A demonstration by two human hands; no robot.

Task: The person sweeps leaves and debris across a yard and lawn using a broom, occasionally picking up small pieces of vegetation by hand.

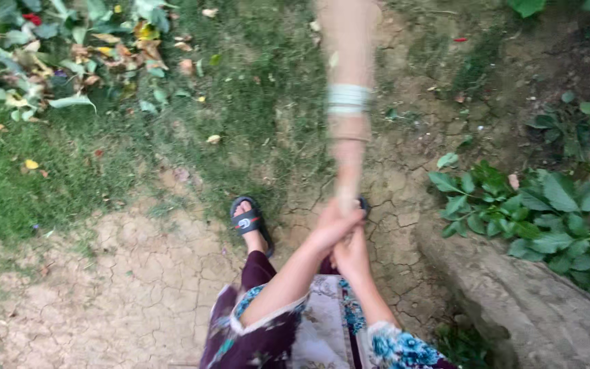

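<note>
Both my hands grip the thin end of a straw broom (348,82). My left hand (334,225) is wrapped around the handle on top, and my right hand (353,254) closes on it just below. The broom is blurred and reaches away from me over the ground; pale bands tie its bristles together. My foot in a black sandal (248,222) stands on the cracked dry earth (138,280) just left of my hands. My floral sleeves show at the bottom of the view.
A heap of fallen green and yellow leaves (49,48) lies on the grass at top left. A stone ledge (527,307) runs along the right, with leafy plants (548,219) above it. Scattered leaves dot the grass.
</note>
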